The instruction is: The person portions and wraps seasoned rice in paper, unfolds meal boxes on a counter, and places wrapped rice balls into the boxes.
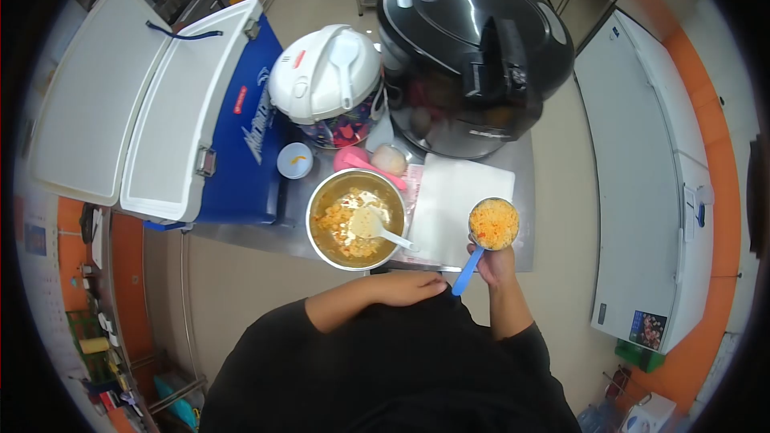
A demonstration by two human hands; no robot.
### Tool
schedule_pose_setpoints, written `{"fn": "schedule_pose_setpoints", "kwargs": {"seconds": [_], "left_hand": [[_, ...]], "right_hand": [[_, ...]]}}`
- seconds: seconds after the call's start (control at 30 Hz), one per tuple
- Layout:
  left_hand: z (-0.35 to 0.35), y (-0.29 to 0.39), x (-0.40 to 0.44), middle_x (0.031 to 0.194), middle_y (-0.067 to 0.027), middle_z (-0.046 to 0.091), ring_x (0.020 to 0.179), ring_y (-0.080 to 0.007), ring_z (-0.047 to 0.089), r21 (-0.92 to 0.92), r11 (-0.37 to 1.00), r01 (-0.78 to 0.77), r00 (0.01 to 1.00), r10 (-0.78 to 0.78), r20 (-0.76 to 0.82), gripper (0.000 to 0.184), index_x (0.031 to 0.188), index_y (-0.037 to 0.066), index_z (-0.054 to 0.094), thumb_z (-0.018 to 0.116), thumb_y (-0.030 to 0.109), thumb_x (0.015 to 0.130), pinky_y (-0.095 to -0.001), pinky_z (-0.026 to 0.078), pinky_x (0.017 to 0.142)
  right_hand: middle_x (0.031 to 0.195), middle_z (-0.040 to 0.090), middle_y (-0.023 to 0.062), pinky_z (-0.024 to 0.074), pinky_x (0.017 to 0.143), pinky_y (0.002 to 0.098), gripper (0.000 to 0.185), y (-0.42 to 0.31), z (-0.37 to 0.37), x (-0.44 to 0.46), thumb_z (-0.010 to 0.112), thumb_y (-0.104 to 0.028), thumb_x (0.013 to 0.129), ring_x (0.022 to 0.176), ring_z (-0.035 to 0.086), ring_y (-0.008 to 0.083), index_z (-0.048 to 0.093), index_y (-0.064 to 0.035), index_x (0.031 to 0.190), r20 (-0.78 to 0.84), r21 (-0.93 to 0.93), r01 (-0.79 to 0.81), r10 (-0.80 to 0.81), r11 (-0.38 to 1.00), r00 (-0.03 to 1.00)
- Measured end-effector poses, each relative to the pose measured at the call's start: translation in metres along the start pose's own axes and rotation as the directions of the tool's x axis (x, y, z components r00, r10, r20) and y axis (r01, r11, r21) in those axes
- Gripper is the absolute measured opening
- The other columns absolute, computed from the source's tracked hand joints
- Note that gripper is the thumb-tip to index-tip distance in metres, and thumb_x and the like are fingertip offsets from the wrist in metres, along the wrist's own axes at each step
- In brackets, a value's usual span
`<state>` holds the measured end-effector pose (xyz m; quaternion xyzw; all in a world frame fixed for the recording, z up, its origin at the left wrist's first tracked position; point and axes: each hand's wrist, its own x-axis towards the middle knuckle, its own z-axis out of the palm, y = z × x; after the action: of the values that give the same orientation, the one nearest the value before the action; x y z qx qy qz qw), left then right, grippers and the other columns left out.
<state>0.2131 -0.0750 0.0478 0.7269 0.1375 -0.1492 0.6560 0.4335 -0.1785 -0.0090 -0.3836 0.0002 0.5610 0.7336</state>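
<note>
My right hand (499, 266) is closed around a round metal scoop (475, 247) with a blue handle, held over the front right of the table. Orange fried rice (493, 223) fills the scoop to its rim. My left hand (413, 288) rests flat against the front of my dark shirt, its fingers stretched out and holding nothing. Left of the scoop stands a steel bowl (312, 244) with leftover rice inside. A white rice paddle (393, 236) lies in that bowl, its handle over the rim. White paper sheets (457, 184) lie between bowl and scoop.
Behind the bowl are a pink utensil (357, 159), a wrapped ball (390, 159) and a small white cup (294, 160). A white rice cooker (321, 80) and a large black cooker (473, 40) stand at the back. An opened blue cooler (249, 152) is at left, a chest freezer (642, 160) at right.
</note>
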Motion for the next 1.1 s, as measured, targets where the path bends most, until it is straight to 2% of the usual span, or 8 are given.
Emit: {"fn": "schedule_pose_setpoints", "kwargs": {"seconds": [0.07, 0.17, 0.23, 0.3, 0.37, 0.4, 0.53, 1.1], "left_hand": [[0.010, -0.013, 0.008, 0.130, -0.0163, 0.058, 0.120, -0.0273, 0.056, 0.058, 0.998, 0.016, 0.995, -0.021, 0.094, 0.041, 0.136, 0.004, 0.049, 0.044, 0.030, 0.105, -0.0372, 0.044, 0.100], [0.029, -0.037, 0.028, 0.134, -0.0129, 0.055, 0.127, -0.0313, 0.051, 0.181, 0.983, -0.023, 0.998, 0.034, -0.058, 0.037, 0.135, 0.011, 0.052, 0.054, 0.019, 0.099, -0.0404, 0.043, 0.103], [0.038, -0.058, 0.044, 0.138, -0.0096, 0.052, 0.134, -0.0338, 0.044, 0.634, 0.764, -0.121, 0.874, 0.385, -0.297, 0.046, 0.135, 0.016, 0.053, 0.061, 0.009, 0.090, -0.0430, 0.042, 0.106], [0.043, -0.065, 0.055, 0.141, -0.0084, 0.050, 0.138, -0.0335, 0.040, 0.671, 0.737, -0.086, 0.869, 0.385, -0.312, 0.049, 0.135, 0.015, 0.053, 0.061, 0.008, 0.088, -0.0445, 0.040, 0.109], [0.049, -0.070, 0.063, 0.144, -0.0085, 0.048, 0.139, -0.0320, 0.038, 0.751, 0.660, 0.020, 0.830, 0.408, -0.380, 0.047, 0.134, 0.010, 0.052, 0.062, 0.011, 0.088, -0.0465, 0.036, 0.112], [0.052, -0.072, 0.065, 0.144, -0.0085, 0.048, 0.139, -0.0320, 0.038, 0.747, 0.664, 0.031, 0.828, 0.401, -0.392, 0.047, 0.134, 0.010, 0.052, 0.062, 0.011, 0.088, -0.0465, 0.036, 0.112], [0.063, -0.079, 0.071, 0.146, -0.0076, 0.046, 0.138, -0.0309, 0.040, 0.754, 0.647, 0.114, 0.807, 0.383, -0.450, 0.054, 0.137, 0.010, 0.049, 0.062, 0.008, 0.085, -0.0469, 0.036, 0.112], [0.073, -0.083, 0.075, 0.138, -0.0087, 0.054, 0.130, -0.0270, 0.050, 0.696, 0.699, 0.160, 0.736, 0.385, -0.557, 0.055, 0.135, 0.006, 0.052, 0.052, -0.002, 0.081, -0.0403, 0.041, 0.108]], "right_hand": [[0.103, 0.063, 0.0076, 0.0485, 0.065, 0.0317, 0.022, -0.025, -0.025, 0.004, 0.049, -0.018, 0.099, 0.086, 0.061, 0.0174, 0.057, -0.0072, 0.117, -0.067, -0.084, -0.004, -0.002, 0.996, 0.998], [0.105, 0.064, 0.0080, 0.0492, 0.061, 0.0275, 0.026, -0.050, -0.042, 0.018, 0.042, -0.022, 0.103, 0.080, 0.061, 0.0147, 0.054, -0.0073, 0.120, -0.140, -0.302, 0.017, -0.062, 0.953, 0.988], [0.104, 0.064, 0.0076, 0.0510, 0.059, 0.0274, 0.030, -0.060, -0.054, 0.040, 0.037, -0.024, 0.105, 0.075, 0.062, 0.0143, 0.054, -0.0066, 0.122, -0.127, -0.637, 0.035, -0.149, 0.770, 0.981], [0.104, 0.064, 0.0070, 0.0530, 0.058, 0.0286, 0.031, -0.066, -0.047, 0.061, 0.036, -0.025, 0.106, 0.070, 0.063, 0.0138, 0.056, -0.0061, 0.121, -0.096, -0.718, 0.057, -0.180, 0.694, 0.979], [0.102, 0.064, 0.0098, 0.0545, 0.059, 0.0324, 0.026, -0.069, -0.027, 0.071, 0.043, -0.020, 0.103, 0.076, 0.065, 0.0190, 0.058, -0.0064, 0.120, 0.045, -0.964, 0.118, -0.291, 0.239, 0.956], [0.099, 0.060, 0.0150, 0.0564, 0.061, 0.0362, 0.025, -0.065, -0.024, 0.074, 0.050, -0.011, 0.095, 0.084, 0.065, 0.0279, 0.061, -0.0092, 0.117, 0.493, -0.862, 0.363, -0.420, -0.355, 0.761], [0.106, 0.056, 0.0147, 0.0566, 0.061, 0.0381, 0.031, -0.029, -0.010, 0.072, 0.057, -0.014, 0.090, 0.083, 0.061, 0.0299, 0.059, -0.0071, 0.120, 0.594, -0.609, 0.329, -0.140, -0.722, 0.792], [0.103, 0.057, 0.0086, 0.0567, 0.055, 0.0328, 0.047, -0.001, 0.001, 0.078, 0.062, -0.031, 0.090, 0.087, 0.060, 0.0257, 0.055, -0.0036, 0.127, 0.637, -0.524, 0.316, -0.117, -0.791, 0.762]]}}
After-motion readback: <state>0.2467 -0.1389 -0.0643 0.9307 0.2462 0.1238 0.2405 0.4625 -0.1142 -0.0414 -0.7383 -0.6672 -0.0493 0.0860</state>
